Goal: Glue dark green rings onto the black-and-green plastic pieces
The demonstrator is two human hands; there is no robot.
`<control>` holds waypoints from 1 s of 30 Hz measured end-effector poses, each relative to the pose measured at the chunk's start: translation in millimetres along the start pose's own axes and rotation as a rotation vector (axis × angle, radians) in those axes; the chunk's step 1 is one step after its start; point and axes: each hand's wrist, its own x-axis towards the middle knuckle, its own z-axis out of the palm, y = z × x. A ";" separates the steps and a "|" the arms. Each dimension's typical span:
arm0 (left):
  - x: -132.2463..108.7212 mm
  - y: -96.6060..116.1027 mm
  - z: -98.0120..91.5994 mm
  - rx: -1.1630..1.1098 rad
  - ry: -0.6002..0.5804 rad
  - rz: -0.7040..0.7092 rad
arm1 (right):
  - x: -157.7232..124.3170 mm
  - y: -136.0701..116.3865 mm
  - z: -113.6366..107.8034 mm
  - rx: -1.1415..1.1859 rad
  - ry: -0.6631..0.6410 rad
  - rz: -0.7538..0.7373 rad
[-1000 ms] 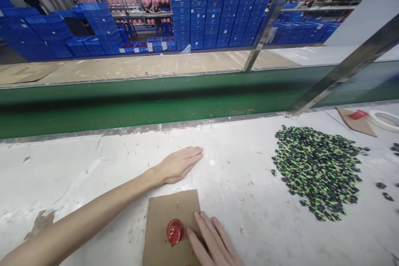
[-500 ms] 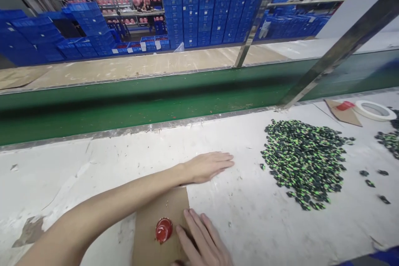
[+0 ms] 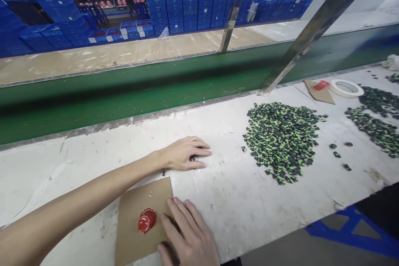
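Now spreads fingers of left hand [image 3: 183,153], baring dark bits [image 3: 193,158], seemingly within grasp; rests right hand [image 3: 190,235] on cardboard [image 3: 131,217], with fingers slightly parted.

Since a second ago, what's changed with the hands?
The left hand moved right, nearer the green-and-black pile. Its fingers bent; a dark bit shows there, held or not I can't tell. The right hand stayed on the cardboard; the red blob stayed too.
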 end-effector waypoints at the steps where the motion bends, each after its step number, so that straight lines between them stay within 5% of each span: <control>1: -0.7 -1.4 1.9 0.011 -0.005 0.026 | 0.0 -0.1 -0.7 -0.002 -0.005 -0.003; 24: -19.1 -6.6 2.9 0.153 0.102 0.277 | 4.2 -7.1 -2.1 -0.059 0.021 0.028; 27: -24.0 -7.2 -0.8 0.164 0.149 0.288 | 18.6 5.9 -18.2 -0.067 0.099 0.009; 30: -29.5 -8.7 -4.3 0.174 0.158 0.277 | 38.2 49.9 -56.9 -0.134 0.042 0.103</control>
